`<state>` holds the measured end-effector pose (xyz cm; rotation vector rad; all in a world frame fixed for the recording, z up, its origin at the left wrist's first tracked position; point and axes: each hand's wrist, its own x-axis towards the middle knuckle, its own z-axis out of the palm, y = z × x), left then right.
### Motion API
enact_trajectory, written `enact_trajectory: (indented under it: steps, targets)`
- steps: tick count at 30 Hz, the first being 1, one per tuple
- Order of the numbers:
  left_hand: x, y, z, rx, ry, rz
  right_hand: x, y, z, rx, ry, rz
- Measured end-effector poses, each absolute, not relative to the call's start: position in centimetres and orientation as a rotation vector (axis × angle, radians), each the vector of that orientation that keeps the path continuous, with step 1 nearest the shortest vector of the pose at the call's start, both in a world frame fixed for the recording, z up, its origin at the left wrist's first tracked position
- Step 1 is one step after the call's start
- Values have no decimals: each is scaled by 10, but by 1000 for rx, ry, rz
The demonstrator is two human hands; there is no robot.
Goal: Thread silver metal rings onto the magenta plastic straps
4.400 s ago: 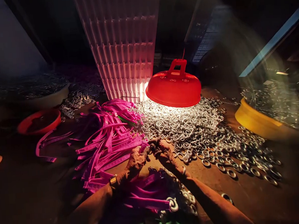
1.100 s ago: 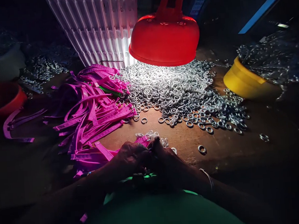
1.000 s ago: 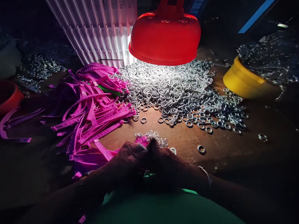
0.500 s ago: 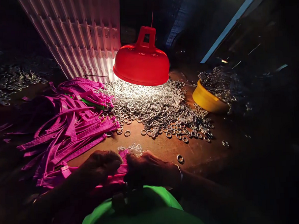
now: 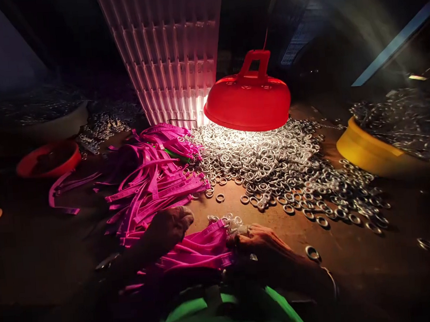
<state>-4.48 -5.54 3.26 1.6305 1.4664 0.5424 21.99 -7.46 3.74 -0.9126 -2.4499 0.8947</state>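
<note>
Here my left hand (image 5: 175, 222) and right hand (image 5: 258, 238) half-curl beside the pink straps (image 5: 201, 244); what either grip holds, I can't tell. The straps look light, limp, best pinched near an end, with metal rings (image 5: 266, 162) beyond on the table (image 5: 203, 209)

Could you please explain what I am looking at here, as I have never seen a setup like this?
There is no machine: these are a person's bare hands, seen by one camera worn on the head, looking forward and down. On the brown surface, pink straps lie left of a heap of metal rings, under a red lamp. A yellow tub stands at the right. The left hand is over the straps' near edge; the right hand is at a nearer bundle of straps. Shadow hides the fingers, so I cannot tell what either hand grips.
</note>
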Motion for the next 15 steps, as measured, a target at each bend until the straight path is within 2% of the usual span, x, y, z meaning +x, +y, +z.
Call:
enact_trajectory:
  steps: [4, 9, 15]
  targets:
    - [-39, 1, 10, 1926, 1769, 628, 239, -39, 8, -1190, -2315, 568]
    - [-29, 38, -24, 2169, 1808, 425, 282, 15, -43, -1637, -2220, 91]
    - [-25, 50, -24, 2196, 1855, 241, 297, 34, -53, -1914, -2226, 105]
